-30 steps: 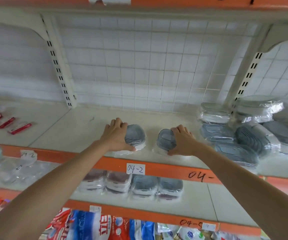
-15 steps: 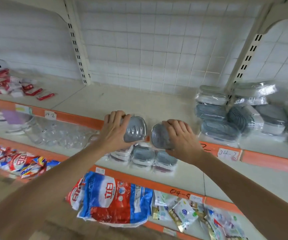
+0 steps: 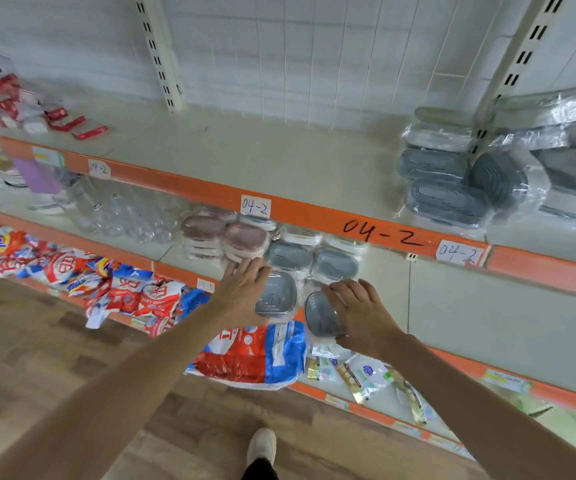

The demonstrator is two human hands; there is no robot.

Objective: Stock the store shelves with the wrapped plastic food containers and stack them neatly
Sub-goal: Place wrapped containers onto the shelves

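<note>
My left hand (image 3: 243, 292) grips a small wrapped container with a grey lid (image 3: 276, 296). My right hand (image 3: 359, 313) grips a second one (image 3: 317, 317). Both are held in the air just in front of the middle shelf (image 3: 470, 306), below its stacks of wrapped containers: two pink-lidded stacks (image 3: 224, 237) and two grey-lidded stacks (image 3: 314, 261). Larger wrapped grey containers (image 3: 453, 181) are piled on the upper shelf (image 3: 279, 161) at the right.
Orange shelf edges carry "04-2" labels (image 3: 255, 206). Clear glass jars (image 3: 120, 213) stand left on the middle shelf. Red and blue detergent bags (image 3: 245, 355) and small packets (image 3: 366, 372) lie on the lowest shelf. Red packets (image 3: 65, 123) sit upper left. Wooden floor below.
Both hands lifted the two small containers off the upper shelf and carried them down to the front of the middle shelf. The view tilted downward.
</note>
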